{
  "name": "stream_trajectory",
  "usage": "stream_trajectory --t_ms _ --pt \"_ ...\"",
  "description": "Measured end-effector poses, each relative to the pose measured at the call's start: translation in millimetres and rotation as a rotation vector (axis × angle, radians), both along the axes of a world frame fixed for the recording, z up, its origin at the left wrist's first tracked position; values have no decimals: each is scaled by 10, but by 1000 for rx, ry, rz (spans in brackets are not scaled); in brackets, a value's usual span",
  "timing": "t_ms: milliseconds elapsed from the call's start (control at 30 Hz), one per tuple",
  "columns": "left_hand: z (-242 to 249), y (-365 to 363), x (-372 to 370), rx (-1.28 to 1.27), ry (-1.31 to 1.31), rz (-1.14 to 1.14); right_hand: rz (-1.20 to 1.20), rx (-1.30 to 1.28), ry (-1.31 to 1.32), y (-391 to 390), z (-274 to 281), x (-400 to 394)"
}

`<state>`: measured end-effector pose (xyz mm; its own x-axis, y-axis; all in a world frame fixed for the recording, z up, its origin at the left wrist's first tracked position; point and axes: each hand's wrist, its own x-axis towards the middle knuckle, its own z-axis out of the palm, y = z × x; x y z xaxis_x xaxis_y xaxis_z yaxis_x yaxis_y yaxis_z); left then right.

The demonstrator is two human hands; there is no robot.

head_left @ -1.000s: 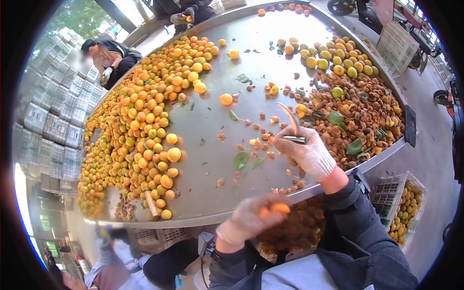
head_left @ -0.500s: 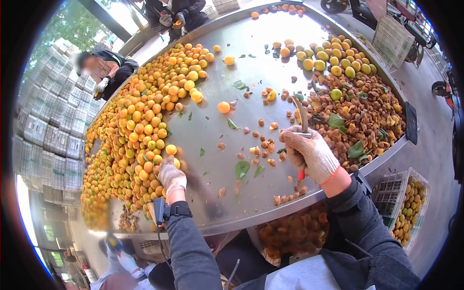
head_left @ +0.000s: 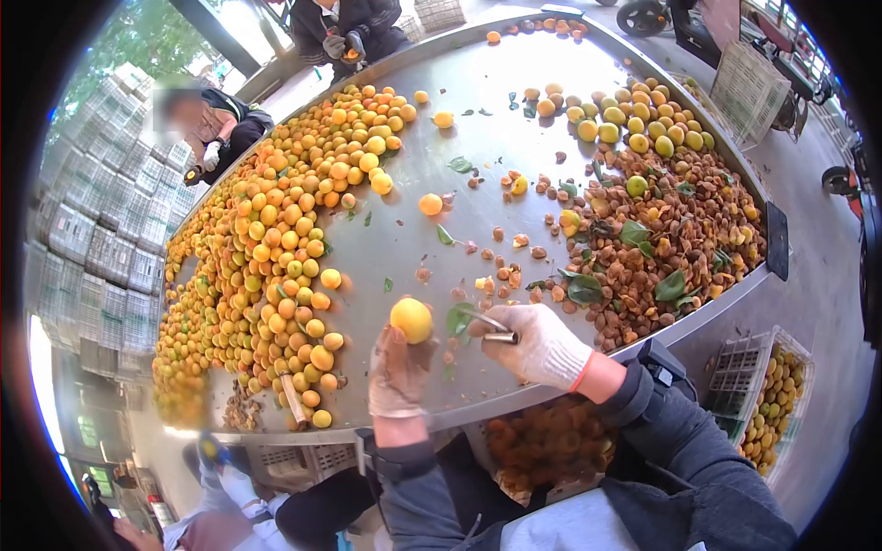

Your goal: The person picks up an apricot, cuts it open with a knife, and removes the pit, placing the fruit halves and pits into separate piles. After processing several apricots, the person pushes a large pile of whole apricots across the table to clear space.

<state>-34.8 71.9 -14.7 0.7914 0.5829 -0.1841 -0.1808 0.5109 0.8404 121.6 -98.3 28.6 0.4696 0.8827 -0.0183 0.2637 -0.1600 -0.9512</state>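
Note:
My left hand, in a pale work glove, holds up a yellow-orange apricot on its fingertips, in front of my body. Just to the right, my gloved right hand is closed around a metal tool with a thin curved blade and a short tube-like end. Its blade points left toward the apricot without touching it. The tool's handle is mostly hidden in my fist. Below both hands is the metal table.
Whole apricots are heaped on the left. Pits and brown scraps lie on the right, below more apricots. A fruit crate stands at lower right; halved fruit lies beneath the edge. Other people work around the table.
My left hand has come away from the heap, moving right and toward me with an apricot. My right hand has moved left and down, turning the blade from upright to leftward.

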Motion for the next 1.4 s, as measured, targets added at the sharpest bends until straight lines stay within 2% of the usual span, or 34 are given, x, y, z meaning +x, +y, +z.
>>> stream_trajectory --t_ms 67,200,300,533,600,733,800,900,1000,1100,1167,1200,1267,1400 --pt "4 -267 88 -398 -307 34 30 -40 -101 -14 3 -52" --pt "-136 -429 196 -251 -333 39 114 -56 -160 -41 0 -91" --pt "-33 -533 268 -192 -301 102 97 -72 -135 -28 29 -122" --pt "116 -618 339 -110 -253 216 62 -126 -268 -2 -8 -116" --pt "184 -661 338 -62 -158 267 64 -118 -283 3 -25 -130" --pt "247 -734 352 -18 -92 290 3 -94 -428 28 -37 -130" --pt "303 -791 381 315 50 297 5 -83 -448 47 -56 -114" --pt "273 -795 416 327 6 302 16 -117 -437 79 -51 -82" --pt "347 -831 489 313 149 384 101 -184 -362 106 43 -36" --pt "312 -832 548 256 109 414 159 -256 -244 112 74 26" --pt "352 -824 540 206 118 386 275 -307 7 116 56 113" --pt "366 -820 531 157 129 357 272 -306 10 112 60 142" --pt "358 -822 538 194 139 360 338 -325 249 104 68 183" --pt "367 -819 492 230 153 323 389 -276 264 106 -37 206"
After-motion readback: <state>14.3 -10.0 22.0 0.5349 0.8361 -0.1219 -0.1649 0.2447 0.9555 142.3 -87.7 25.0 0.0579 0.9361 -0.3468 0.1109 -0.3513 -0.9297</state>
